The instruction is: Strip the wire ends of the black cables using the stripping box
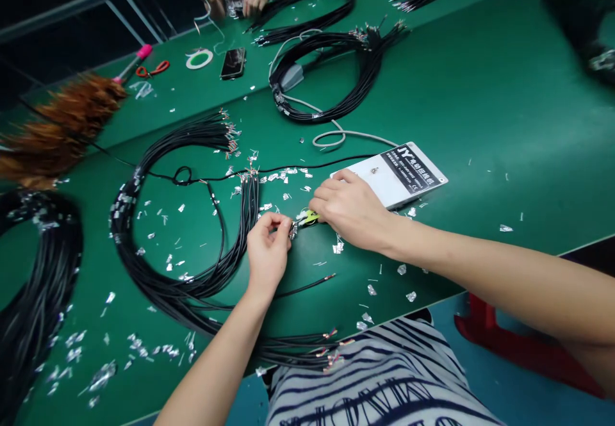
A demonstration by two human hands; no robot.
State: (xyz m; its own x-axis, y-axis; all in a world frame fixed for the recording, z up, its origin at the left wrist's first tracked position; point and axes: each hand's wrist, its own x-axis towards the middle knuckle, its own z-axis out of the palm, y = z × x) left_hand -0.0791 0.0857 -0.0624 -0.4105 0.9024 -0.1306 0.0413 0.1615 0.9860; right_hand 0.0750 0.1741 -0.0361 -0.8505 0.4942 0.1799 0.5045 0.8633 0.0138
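Two bare hands meeting over a green table [500, 118]. The left hand [267, 250], thumb and fingertips drawn together in a pinch, appears to grip a small silvery end [293, 229]; what lies between the fingertips is largely hidden. The right hand [355, 213], fingers curled closed, holds a small yellow-green tool [312, 216], its tip pointing left and just beside the pinch; whether the tip touches the end cannot be told. To the left lies a curved bundle of black cables [132, 240], with trimmed ends at the far and near sides; to the right of the tool, and slightly farther off, rests a white labelled box [368, 186]. Foil scraps [288, 173] are scattered around.

Good practice, in judgement: the pinch should stay firm and steady, with the left fingertips clear of the tool's tip. The right hand should close lightly, since thin cores would probably nick easily. Loose scraps are best kept out of the work.
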